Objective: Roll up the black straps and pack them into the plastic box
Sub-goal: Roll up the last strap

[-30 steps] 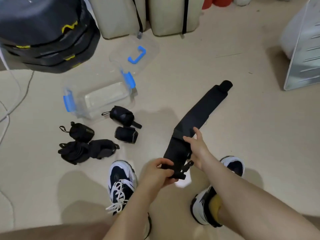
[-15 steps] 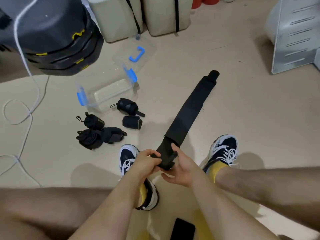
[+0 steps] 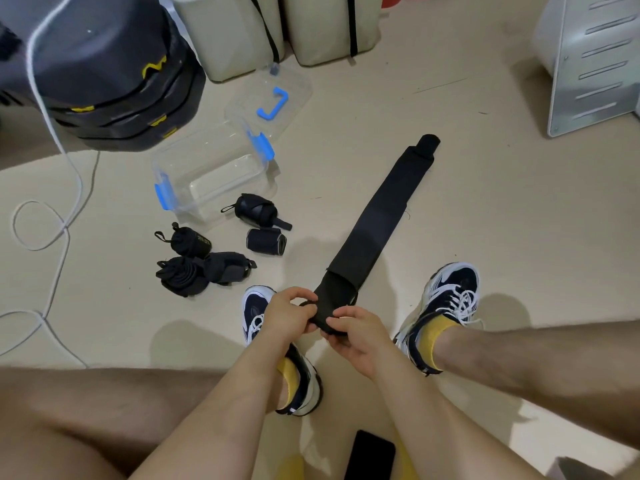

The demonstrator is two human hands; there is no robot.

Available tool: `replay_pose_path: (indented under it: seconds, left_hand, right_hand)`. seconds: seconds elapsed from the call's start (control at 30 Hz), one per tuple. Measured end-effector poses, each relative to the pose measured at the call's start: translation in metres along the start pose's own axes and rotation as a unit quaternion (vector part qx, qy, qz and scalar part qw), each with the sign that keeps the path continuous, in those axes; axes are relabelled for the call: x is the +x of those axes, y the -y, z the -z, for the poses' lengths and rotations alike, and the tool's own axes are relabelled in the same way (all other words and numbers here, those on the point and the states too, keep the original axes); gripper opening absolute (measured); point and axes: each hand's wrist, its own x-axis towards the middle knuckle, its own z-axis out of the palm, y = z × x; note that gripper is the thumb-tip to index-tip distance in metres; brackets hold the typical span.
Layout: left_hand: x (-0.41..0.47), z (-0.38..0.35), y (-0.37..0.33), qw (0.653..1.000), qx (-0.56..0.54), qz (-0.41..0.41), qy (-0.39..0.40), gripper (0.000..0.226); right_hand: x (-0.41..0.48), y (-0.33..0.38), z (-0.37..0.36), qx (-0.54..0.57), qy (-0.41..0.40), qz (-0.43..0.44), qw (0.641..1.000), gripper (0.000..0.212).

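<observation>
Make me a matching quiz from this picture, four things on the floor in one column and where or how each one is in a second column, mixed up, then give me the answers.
Things:
1. long black strap
2. plastic box
3. box lid
4. phone

Places or states:
A. lies flat beyond the box, blue handle up
B. stretched out on the floor, near end held by both hands
C. open and empty, blue clips on its ends
D. face down or dark, between the forearms at the bottom edge

Pairs: 1-B, 2-C, 3-A, 4-D. The left hand and right hand both pinch the strap's near end.
</observation>
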Motion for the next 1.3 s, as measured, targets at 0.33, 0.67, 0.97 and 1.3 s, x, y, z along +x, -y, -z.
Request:
replay_pose_path:
  seconds: [0.33, 0.67, 0.97, 1.3]
  left_hand:
    - [0.008, 0.041, -0.004, 0.957, -0.188, 0.101, 0.197, 0.028]
    - [0.022, 0.03, 0.002, 0.979, -0.115, 0.07, 0.155, 0.018]
    - [0.02, 0.018, 0.001, 0.995, -0.058, 0.029, 0.078, 0.013]
    - [0.025, 0.038, 0.007, 0.961, -0.189, 0.049, 0.194, 0.025]
  right_hand:
    - [0.006, 0.013, 0.007, 0.117, 0.057, -0.116, 0.985, 0.015]
    - [0.013, 0.012, 0.003, -0.126, 0.016, -0.018, 0.992, 0.037]
    - [0.015, -0.011, -0.011, 0.131, 0.015, -0.099, 0.986, 0.022]
    - [0.02, -0.003, -0.013, 0.248, 0.056, -0.136, 0.957, 0.009]
